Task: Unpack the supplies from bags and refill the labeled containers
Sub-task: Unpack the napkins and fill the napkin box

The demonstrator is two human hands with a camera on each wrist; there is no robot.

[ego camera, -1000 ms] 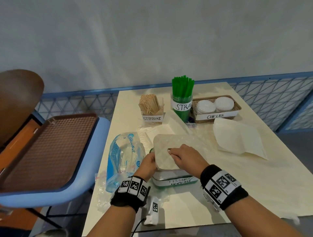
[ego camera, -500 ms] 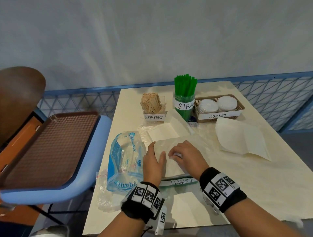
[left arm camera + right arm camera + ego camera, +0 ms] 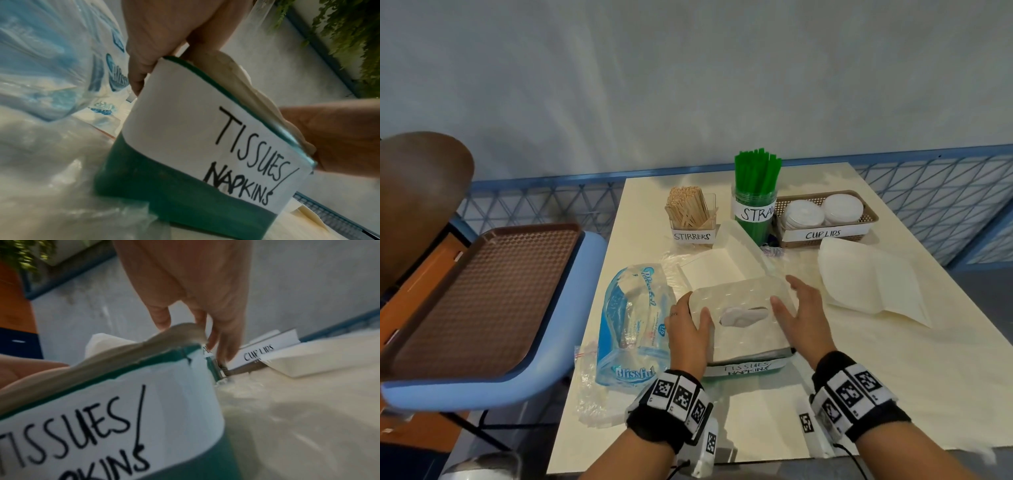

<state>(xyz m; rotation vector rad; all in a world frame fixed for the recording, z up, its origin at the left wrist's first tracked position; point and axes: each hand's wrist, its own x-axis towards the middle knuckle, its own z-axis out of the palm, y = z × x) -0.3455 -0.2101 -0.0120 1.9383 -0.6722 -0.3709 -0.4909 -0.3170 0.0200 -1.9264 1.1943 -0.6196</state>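
A green tissue box [image 3: 748, 368] labelled TISSUES/NAPKINS stands near the table's front edge. A beige lid [image 3: 743, 294] lies on top of it, and white tissue [image 3: 743, 315] shows in the oval slot. My left hand [image 3: 688, 325] grips the box's left end, thumb on the lid and fingers [image 3: 141, 65] curled down the side. At the right end my right hand [image 3: 804, 315] presses the lid with its thumb, while its straight fingers [image 3: 205, 305] reach down beside the box [image 3: 123, 402]. An opened blue tissue bag [image 3: 633, 315] lies just left of the box.
At the back stand the stirrers holder [image 3: 690, 212], the green straws cup [image 3: 755, 192] and the cup lids basket [image 3: 825, 216]. White napkins [image 3: 869, 277] lie to the right, clear plastic [image 3: 592, 397] at the front left. A brown tray [image 3: 482, 294] sits on a blue chair.
Both hands slid from the middle of the lid out to its left and right ends. The slot with the tissue in it now shows.
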